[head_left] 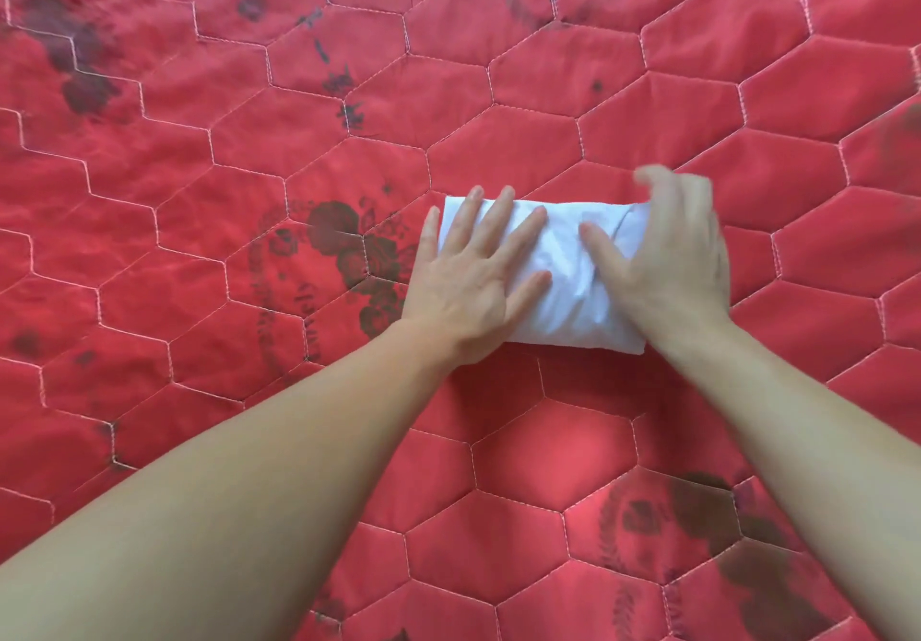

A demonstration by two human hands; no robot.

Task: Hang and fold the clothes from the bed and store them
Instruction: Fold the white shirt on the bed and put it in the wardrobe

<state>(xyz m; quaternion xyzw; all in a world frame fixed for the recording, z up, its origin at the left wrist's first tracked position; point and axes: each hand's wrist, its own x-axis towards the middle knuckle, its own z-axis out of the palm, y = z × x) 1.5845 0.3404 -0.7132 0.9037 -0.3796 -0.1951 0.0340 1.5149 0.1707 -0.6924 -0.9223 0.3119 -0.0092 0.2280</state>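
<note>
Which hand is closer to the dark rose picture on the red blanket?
Left. The left hand lies flat on the folded white cloth right beside the dark rose print; the right hand is farther away.

Red quilted bedspread [249,152] with pale hexagon stitching and dark floral prints, evenly lit.

Bare quilt [548,107] around folded cloth [568,262]

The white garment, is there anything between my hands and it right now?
Nothing visible. The left hand lies flat on the folded white garment, fingers spread, and the right hand touches its right end, though motion blur hides its fingers' exact pose. The garment rests on the red quilt, with nothing else near it.
</note>
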